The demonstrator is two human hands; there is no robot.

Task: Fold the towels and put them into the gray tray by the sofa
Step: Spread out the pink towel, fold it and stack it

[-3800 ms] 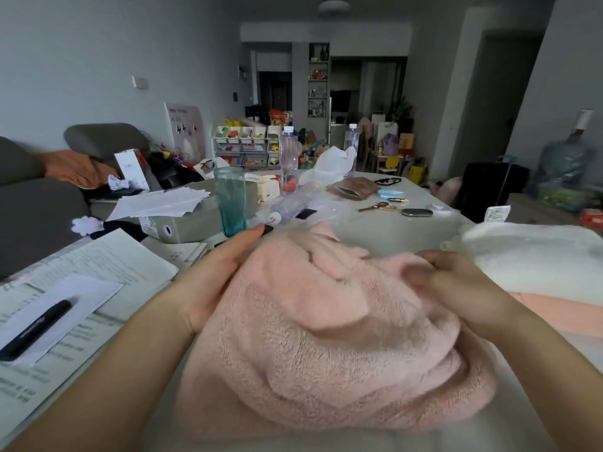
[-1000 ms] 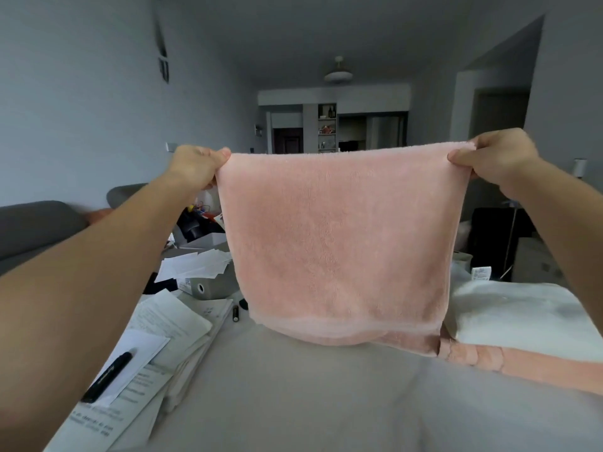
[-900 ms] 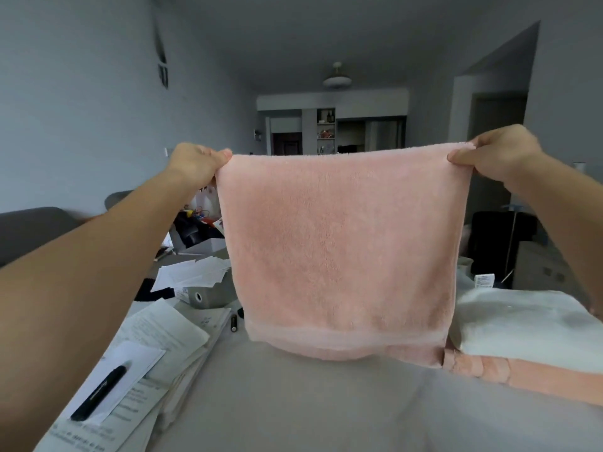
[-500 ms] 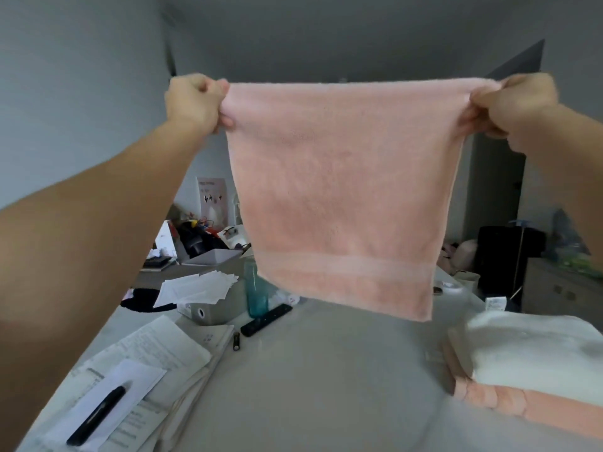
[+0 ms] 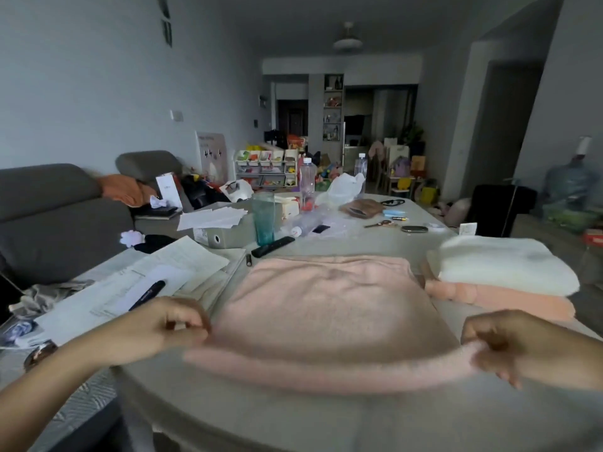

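A soft pink terry towel (image 5: 326, 301) lies spread flat on a pale grey table (image 5: 261, 415), its near edge blurred. The left hand (image 5: 163, 324) pinches the towel's near left corner between thumb and curled fingers. The right hand (image 5: 509, 340) pinches the near right corner the same way. Between the two grips the near hem stretches across in a band. Beyond the right hand's grip, just beside the towel's far right edge, sits a stack of folded towels (image 5: 502, 275), white on top of pink. Beyond the left hand's grip, loose printed papers (image 5: 137, 275) carry a black marker pen (image 5: 146, 293). Farther back stand a teal translucent plastic tumbler (image 5: 263, 216) and a grey fabric sofa (image 5: 55, 220).
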